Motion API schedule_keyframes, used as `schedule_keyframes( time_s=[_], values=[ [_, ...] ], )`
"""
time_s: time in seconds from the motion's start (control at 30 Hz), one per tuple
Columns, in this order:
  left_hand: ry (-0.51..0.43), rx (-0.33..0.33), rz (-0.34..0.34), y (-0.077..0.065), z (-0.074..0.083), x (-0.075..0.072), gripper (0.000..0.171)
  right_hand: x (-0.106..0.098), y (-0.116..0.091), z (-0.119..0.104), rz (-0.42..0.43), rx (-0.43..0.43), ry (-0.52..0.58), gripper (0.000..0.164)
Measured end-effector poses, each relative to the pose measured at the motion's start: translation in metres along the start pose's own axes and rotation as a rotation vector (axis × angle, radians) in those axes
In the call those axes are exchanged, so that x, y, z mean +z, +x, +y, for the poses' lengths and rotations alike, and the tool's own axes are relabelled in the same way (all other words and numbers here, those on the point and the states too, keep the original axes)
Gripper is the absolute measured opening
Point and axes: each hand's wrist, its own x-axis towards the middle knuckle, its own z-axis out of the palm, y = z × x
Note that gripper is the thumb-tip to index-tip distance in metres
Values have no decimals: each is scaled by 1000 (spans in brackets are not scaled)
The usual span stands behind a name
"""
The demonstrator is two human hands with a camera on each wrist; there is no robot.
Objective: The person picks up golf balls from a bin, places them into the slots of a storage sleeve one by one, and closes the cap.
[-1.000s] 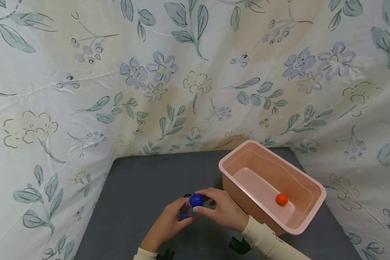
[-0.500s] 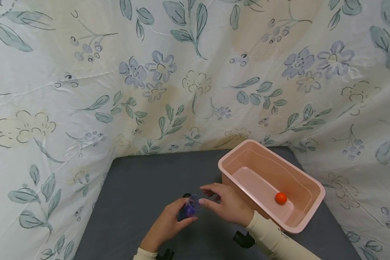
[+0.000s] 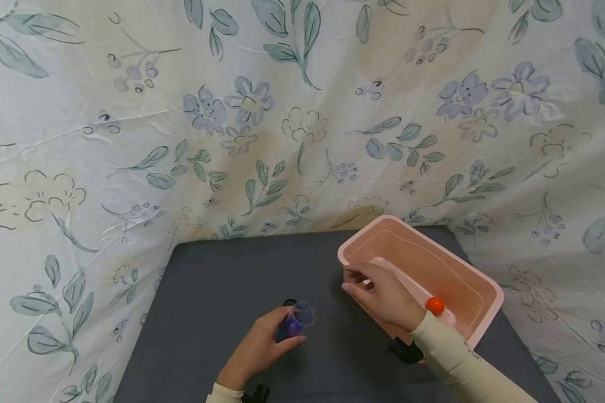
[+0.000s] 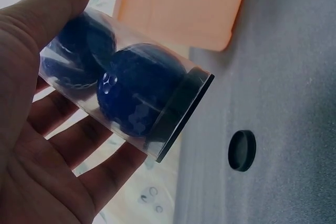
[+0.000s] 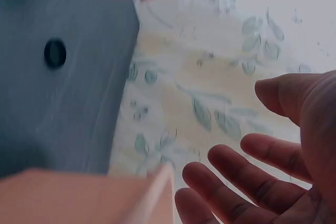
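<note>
My left hand (image 3: 257, 348) grips a clear plastic tube (image 4: 89, 100), its thumb on one side and fingers on the other. Two blue balls (image 4: 139, 90) sit inside the tube, one behind the other, and a black cap closes its lower end. The upper end faces up, uncapped, in the head view. My right hand (image 3: 385, 296) hovers over the near left side of the pink bin (image 3: 448, 266), fingers loosely bent and nothing between them. On the bin's floor lies an orange ball (image 3: 435, 306).
A loose black cap (image 4: 242, 150) lies on the dark grey table (image 3: 232, 280), just beyond the left hand. Floral cloth (image 3: 302, 140) hangs behind the table and at both sides. The bin stands at the table's right.
My right hand has let go of a blue ball, which dropped into the tube, then moved right and up over the bin's edge. The left hand stays in place with the tube.
</note>
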Motion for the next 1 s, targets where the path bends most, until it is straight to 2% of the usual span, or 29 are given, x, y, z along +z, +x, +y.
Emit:
schedule_keyframes(
  time_s=[0.23,0.4,0.67,0.87,1.0],
  values=[
    [20,5,6,1,-1,1,54,-28,3,25,46,-16,-76,42],
    [21,17,17,3,-1,1,52,-46,8,38,52,-8,-87,42],
    [38,17,25,5,-1,2,49,-63,15,66,-13,127,-144,50],
    [24,-2,11,6,0,2,53,-67,20,95,-100,269,-184,54],
    [14,-23,-7,6,0,2,55,-71,21,111,-152,321,-193,54]
  ],
)
